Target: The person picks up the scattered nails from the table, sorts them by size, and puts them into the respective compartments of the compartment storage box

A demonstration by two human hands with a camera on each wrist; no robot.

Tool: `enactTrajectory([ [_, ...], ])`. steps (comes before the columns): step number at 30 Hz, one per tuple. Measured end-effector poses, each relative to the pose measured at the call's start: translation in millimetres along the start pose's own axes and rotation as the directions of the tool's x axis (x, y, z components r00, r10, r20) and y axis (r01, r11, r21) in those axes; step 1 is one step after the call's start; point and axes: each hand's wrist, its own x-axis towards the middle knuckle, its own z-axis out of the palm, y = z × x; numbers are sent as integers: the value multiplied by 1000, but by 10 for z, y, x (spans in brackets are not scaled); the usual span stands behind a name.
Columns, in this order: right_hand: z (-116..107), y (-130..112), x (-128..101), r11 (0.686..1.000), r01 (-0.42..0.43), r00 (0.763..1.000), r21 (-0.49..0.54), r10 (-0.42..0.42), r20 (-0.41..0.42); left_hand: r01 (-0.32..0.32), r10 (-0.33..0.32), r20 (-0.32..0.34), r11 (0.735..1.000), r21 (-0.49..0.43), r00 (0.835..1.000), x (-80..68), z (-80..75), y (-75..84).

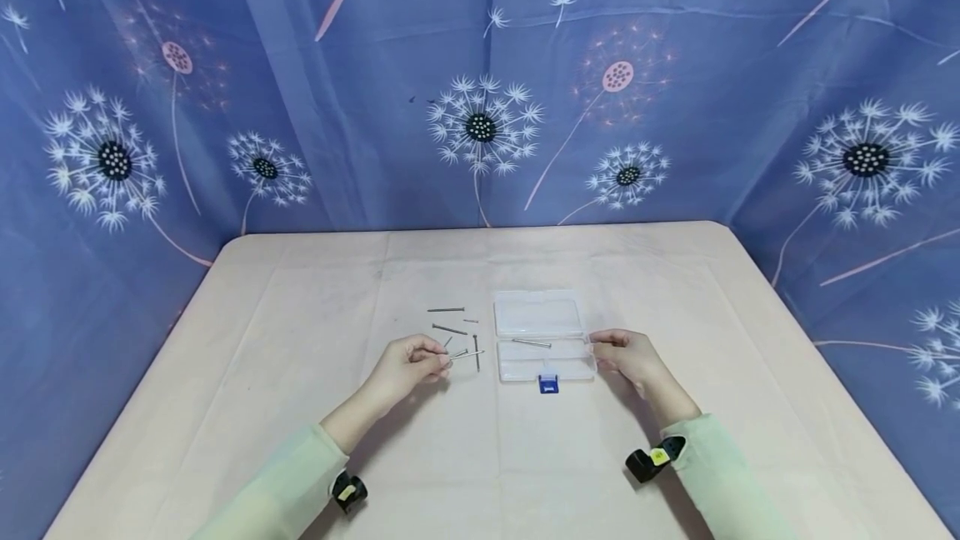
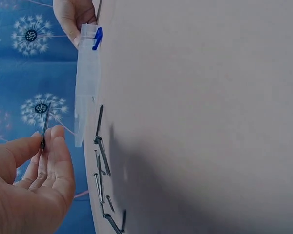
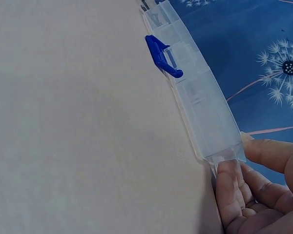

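Observation:
My left hand (image 1: 408, 363) pinches a nail (image 2: 46, 122) between thumb and fingertips, raised over the table left of the box. Its tip points toward the box in the head view. A clear plastic box (image 1: 512, 370) lies with its lid (image 1: 538, 315) folded back and a blue latch (image 1: 549, 384) at the front. One long nail (image 1: 531, 343) lies in the rear compartment. At the box's right end, my right hand (image 1: 630, 358) holds the side wall, thumb above and fingers below in the right wrist view.
Several loose nails of different lengths lie left of the box, among them a long nail (image 1: 446, 309), a slanted nail (image 1: 450, 329) and a short nail (image 1: 470, 321). A pale cloth covers the table (image 1: 300, 298). Blue dandelion-print curtains (image 1: 360, 107) stand behind and at both sides.

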Motion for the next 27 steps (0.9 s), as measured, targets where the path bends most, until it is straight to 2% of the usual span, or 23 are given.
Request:
enactTrajectory([
  [5, -4, 11, 12, 1000, 5, 1000, -10, -5, -6, 10, -9, 12, 1000, -18, 1000, 93, 81, 56],
  [14, -17, 6, 17, 1000, 3, 1000, -24, -3, 2, 29, -30, -16, 1000, -5, 999, 296, 254, 165],
  [22, -16, 6, 12, 1000, 1, 1000, -17, -1, 7, 47, -47, 20, 999, 2, 999, 470, 387, 219],
  [27, -7, 10, 6, 1000, 9, 1000, -4, -9, -1, 28, -28, 48, 1000, 7, 998, 561, 472, 264],
])
